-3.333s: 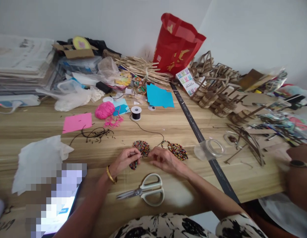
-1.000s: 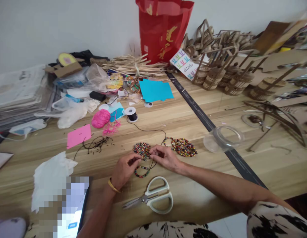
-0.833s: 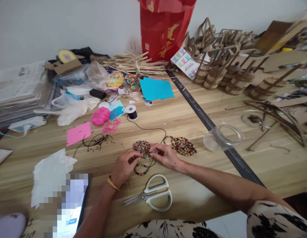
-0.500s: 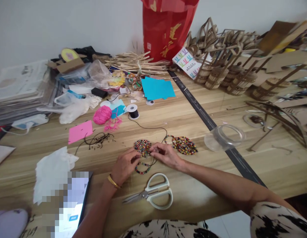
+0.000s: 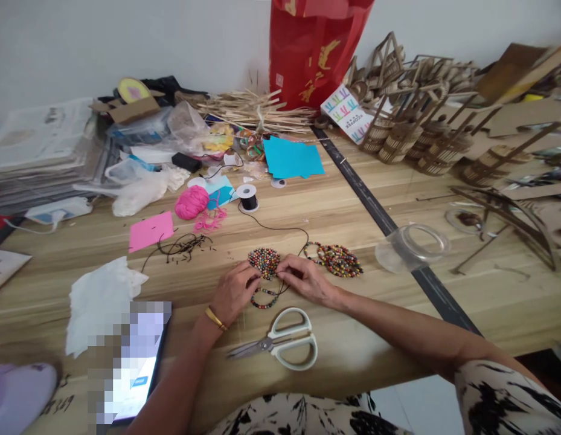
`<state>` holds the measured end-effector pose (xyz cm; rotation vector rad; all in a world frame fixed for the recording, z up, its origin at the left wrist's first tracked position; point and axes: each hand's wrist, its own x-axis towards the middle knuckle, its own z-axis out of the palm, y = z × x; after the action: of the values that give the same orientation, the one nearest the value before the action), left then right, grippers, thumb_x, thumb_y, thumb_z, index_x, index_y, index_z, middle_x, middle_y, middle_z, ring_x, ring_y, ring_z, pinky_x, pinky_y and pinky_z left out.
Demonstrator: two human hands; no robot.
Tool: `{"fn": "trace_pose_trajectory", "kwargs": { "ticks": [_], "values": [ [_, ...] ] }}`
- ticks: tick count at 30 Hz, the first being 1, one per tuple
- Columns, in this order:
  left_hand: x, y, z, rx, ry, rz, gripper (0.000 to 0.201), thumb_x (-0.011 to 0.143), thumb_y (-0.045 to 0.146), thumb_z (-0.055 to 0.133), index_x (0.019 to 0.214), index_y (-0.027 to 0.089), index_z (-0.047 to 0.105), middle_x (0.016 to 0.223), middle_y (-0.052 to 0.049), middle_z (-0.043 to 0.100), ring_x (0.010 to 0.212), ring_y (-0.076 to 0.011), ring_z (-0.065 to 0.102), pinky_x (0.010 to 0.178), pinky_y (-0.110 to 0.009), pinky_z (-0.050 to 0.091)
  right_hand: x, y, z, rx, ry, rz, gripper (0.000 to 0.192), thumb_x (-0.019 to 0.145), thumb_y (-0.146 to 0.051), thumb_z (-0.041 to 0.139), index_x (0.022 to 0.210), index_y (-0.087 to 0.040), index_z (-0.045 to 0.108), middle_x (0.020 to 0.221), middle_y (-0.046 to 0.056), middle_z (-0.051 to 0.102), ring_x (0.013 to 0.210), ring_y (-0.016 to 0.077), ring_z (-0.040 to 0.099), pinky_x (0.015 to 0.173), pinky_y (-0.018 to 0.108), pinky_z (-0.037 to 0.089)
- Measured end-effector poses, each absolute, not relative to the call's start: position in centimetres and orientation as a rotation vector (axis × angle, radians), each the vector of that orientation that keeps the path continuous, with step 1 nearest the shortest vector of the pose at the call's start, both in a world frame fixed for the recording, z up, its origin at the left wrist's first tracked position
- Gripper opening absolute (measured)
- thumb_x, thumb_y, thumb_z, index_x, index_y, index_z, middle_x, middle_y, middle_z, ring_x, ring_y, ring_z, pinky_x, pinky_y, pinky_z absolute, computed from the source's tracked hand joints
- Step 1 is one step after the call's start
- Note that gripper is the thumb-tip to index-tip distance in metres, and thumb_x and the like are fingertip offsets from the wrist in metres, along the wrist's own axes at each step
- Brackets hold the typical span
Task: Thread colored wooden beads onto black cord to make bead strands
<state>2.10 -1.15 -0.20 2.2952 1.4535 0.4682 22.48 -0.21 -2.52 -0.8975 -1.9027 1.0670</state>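
Note:
My left hand (image 5: 235, 292) and my right hand (image 5: 305, 279) meet over a small loop of coloured beads (image 5: 264, 298) on the wooden table (image 5: 334, 211). Both pinch the loop's black cord between thumb and fingers. Just beyond the fingertips lies a round pile of coloured beads (image 5: 264, 261). A second heap of beaded strands (image 5: 337, 260) sits right of my right hand. The black cord runs back to a small spool (image 5: 249, 197). White-handled scissors (image 5: 280, 347) lie near the front edge, below my hands.
A phone (image 5: 130, 362) and crumpled white tissue (image 5: 101, 299) lie at the left front. Pink yarn (image 5: 191, 202), pink paper (image 5: 151, 231), blue paper (image 5: 291, 158), a clear tape roll (image 5: 413, 246), a red bag (image 5: 319, 48) and wooden craft baskets (image 5: 411, 136) crowd the back and right.
The view has shifted left and down since the oldest frame. My hands have stayed together at the beads, and the small bead loop now lies more open between them.

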Motion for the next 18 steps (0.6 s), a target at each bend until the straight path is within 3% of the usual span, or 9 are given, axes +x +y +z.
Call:
{"fn": "trace_pose_trajectory", "kwargs": {
  "ticks": [9,18],
  "values": [
    [2.0,-0.9,-0.6,2.029,1.414,0.733,0.007,0.075,0.017,0.056,0.075,0.015,0.063,0.073,-0.004,0.064,0.068,-0.0142,0.058,0.064,-0.024,0.046,21.4,-0.8,-2.0,-0.955,-1.950,1.052,0.009,0.083,-0.020,0.055,0.089,-0.016,0.061,0.076,0.001,0.056,0.066,0.0113,0.051,0.058,0.022,0.041],
    [1.9,-0.6,-1.5,1.525,1.261,0.861,0.011,0.070,0.022,0.062,0.076,0.013,0.062,0.073,-0.005,0.067,0.068,-0.0142,0.062,0.065,-0.024,0.050,20.0,0.2,-2.6,-0.861,-1.878,0.971,0.011,0.086,-0.024,0.051,0.083,-0.016,0.058,0.077,0.003,0.056,0.068,0.0127,0.051,0.061,0.024,0.041]
  ]
}}
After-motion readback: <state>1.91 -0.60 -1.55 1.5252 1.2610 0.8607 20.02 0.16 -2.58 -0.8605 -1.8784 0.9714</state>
